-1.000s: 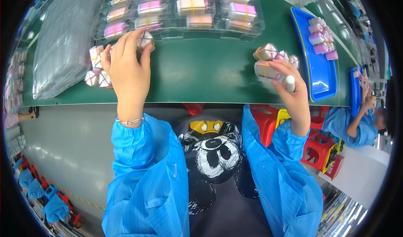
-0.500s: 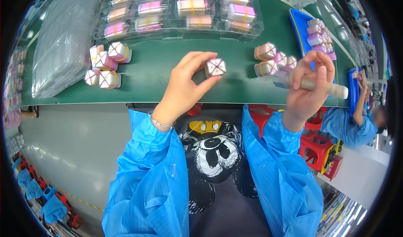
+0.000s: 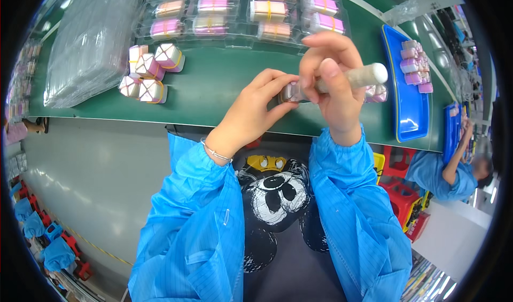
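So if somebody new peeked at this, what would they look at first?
Probably the two hands meeting in the middle: the left hand pinches a small box while the right hand holds a pale stick-shaped tool against it. Next, the little pile of pink and white boxes to the left on the green table. Then the bright blue tray on the right.

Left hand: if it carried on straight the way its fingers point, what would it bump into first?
The left hand points right, fingertips already on the small box. Just beyond is the right hand holding a white cylinder, so probably that hand, though depth is unclear.
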Demonstrator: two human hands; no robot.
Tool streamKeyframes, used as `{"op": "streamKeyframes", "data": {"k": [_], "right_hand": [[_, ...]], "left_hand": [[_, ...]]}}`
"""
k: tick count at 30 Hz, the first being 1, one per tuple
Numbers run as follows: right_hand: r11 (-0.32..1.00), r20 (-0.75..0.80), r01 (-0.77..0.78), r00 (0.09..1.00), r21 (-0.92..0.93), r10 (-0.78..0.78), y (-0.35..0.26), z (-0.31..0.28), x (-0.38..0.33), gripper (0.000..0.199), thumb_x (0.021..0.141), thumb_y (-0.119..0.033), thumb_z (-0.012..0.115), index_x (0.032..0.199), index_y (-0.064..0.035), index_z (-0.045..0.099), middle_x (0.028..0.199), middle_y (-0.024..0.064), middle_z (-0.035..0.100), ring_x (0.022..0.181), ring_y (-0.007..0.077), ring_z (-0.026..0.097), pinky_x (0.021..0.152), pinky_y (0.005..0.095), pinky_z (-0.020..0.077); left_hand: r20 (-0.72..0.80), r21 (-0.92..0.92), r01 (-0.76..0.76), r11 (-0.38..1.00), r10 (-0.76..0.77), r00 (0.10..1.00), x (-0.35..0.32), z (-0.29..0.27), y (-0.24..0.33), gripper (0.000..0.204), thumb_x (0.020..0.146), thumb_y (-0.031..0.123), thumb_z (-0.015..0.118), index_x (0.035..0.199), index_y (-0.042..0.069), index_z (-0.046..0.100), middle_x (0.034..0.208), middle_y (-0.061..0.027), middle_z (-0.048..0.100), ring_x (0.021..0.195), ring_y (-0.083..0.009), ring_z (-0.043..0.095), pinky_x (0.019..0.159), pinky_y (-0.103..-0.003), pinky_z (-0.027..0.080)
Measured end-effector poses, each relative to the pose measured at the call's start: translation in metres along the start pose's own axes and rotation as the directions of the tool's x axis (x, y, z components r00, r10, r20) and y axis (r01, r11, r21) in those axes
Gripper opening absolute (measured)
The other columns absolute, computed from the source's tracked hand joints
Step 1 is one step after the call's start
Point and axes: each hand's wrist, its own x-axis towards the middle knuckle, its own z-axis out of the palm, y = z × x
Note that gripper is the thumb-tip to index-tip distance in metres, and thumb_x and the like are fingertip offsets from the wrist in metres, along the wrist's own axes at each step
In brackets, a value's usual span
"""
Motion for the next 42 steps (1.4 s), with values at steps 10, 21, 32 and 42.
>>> {"op": "streamKeyframes", "data": {"k": [10, 21, 32, 42], "right_hand": [[0.987, 0.053, -0.16, 0.986, -0.019, 0.161, -0.003, 0.003, 0.005, 0.026, 0.096, -0.02, 0.054, 0.112, 0.0007, 0.058, 0.072, -0.0005, 0.053, 0.056, 0.0033, 0.044, 0.047, 0.0197, 0.0329], [0.994, 0.047, -0.104, 0.994, 0.041, 0.102, 0.007, 0.007, 0.003, 0.015, 0.097, -0.012, 0.051, 0.102, 0.0012, 0.057, 0.075, -0.0003, 0.053, 0.06, 0.0037, 0.045, 0.052, 0.0207, 0.0366], [0.993, 0.034, -0.11, 0.993, 0.031, 0.109, 0.007, 0.005, 0.001, 0.015, 0.098, -0.012, 0.05, 0.098, 0.0014, 0.056, 0.072, -0.0008, 0.052, 0.056, 0.0036, 0.044, 0.049, 0.0205, 0.0352], [0.996, -0.037, -0.086, 0.996, 0.017, 0.087, 0.006, -0.005, 0.001, 0.016, 0.097, -0.016, 0.052, 0.099, -0.0011, 0.058, 0.063, 0.0016, 0.053, 0.048, 0.0031, 0.04, 0.043, 0.021, 0.032]], "left_hand": [[0.021, 0.017, -0.054, 0.998, 0.054, 0.998, 0.002, -0.003, -0.004, 0.04, 0.078, 0.004, 0.073, 0.115, 0.001, 0.058, 0.107, -0.0117, 0.058, 0.096, -0.03, 0.06, 0.081, -0.036, 0.05], [0.005, -0.024, -0.012, 1.0, 0.012, 1.0, 0.001, -0.001, 0.0, 0.032, 0.08, 0.007, 0.071, 0.11, 0.002, 0.059, 0.106, -0.0105, 0.058, 0.091, -0.0279, 0.061, 0.079, -0.036, 0.051], [0.009, -0.009, 0.0, 1.0, 0.0, 1.0, 0.001, -0.001, 0.002, 0.029, 0.082, 0.008, 0.07, 0.109, 0.003, 0.06, 0.104, -0.01, 0.058, 0.089, -0.0266, 0.061, 0.078, -0.036, 0.051], [0.024, -0.052, 0.038, 0.998, -0.037, 0.999, 0.003, -0.003, 0.001, 0.033, 0.082, 0.009, 0.07, 0.112, 0.003, 0.059, 0.109, -0.0108, 0.058, 0.096, -0.0284, 0.061, 0.083, -0.035, 0.05]]}}
